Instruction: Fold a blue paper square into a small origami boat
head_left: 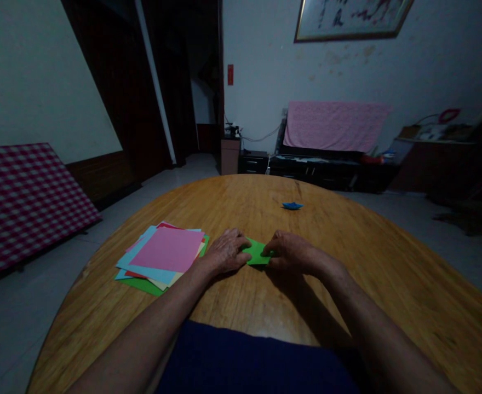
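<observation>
"Since your hands are close together, what's between them?"

"A green folded paper (257,253), clamped at each end by your left hand (227,253) and right hand (290,254). A stack of origami sheets (167,249) lies just left; farther up, probably a blue paper boat (292,206), on the wooden table (389,273)."

Left hand (227,253) curled inward; right hand (290,254) curled, facing it

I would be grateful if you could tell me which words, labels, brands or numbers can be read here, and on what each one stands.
The framed brushwork on the wall shows dark strokes, but it is cut off and too blurred to read.
The small red sign beside the doorway is too small to read.
</observation>
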`<state>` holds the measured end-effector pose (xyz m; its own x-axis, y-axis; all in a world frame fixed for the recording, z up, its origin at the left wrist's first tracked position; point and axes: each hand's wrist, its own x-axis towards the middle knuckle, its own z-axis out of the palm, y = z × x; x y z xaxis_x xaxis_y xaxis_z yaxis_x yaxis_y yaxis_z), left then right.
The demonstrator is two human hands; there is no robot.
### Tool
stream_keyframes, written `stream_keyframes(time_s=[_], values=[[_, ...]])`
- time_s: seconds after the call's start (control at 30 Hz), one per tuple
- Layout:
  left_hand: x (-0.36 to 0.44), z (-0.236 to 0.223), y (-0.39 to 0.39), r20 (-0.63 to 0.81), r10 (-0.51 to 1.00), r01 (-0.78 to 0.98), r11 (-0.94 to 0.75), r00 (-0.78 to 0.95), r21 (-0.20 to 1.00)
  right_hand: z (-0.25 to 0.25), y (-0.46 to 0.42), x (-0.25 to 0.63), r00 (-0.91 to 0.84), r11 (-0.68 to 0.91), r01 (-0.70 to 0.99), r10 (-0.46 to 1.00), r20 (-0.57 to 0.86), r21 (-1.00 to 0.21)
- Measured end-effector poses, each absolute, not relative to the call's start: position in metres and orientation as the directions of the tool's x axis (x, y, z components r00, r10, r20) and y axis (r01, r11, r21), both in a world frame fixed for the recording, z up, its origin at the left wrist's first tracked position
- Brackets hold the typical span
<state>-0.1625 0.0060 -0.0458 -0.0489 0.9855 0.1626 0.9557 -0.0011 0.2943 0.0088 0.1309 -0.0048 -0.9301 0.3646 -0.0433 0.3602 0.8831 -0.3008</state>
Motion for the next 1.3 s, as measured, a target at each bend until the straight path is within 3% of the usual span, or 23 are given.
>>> stream_keyframes(time_s=[0.1, 0.33, 0.6, 0.87, 1.3], values=[[-0.163, -0.044, 0.006, 0.145, 0.989, 0.955, -0.023, -0.021, 0.297, -0.007, 0.128, 0.007, -0.952, 0.885, 0.276, 0.306, 0.021, -0.376], [-0.168, -0.044, 0.006, 0.134, 0.991, 0.950, -0.040, -0.003, 0.310, -0.010, 0.125, 0.009, -0.935, 0.740, 0.351, 0.309, -0.174, -0.573], [-0.171, -0.040, 0.004, 0.150, 0.988, 0.921, -0.098, 0.044, 0.376, -0.014, 0.125, 0.007, -0.969, 0.726, 0.245, 0.198, -0.145, -0.642], [-0.174, -0.040, 0.002, 0.066, 0.996, 0.918, -0.087, 0.066, 0.386, -0.016, 0.125, 0.004, -0.948, 0.763, 0.313, 0.289, -0.134, -0.566], [-0.175, -0.041, 0.003, 0.077, 0.993, 0.923, -0.109, 0.086, 0.370, -0.040, 0.123, -0.005, -0.909, 0.863, 0.349, 0.407, 0.094, -0.365]])
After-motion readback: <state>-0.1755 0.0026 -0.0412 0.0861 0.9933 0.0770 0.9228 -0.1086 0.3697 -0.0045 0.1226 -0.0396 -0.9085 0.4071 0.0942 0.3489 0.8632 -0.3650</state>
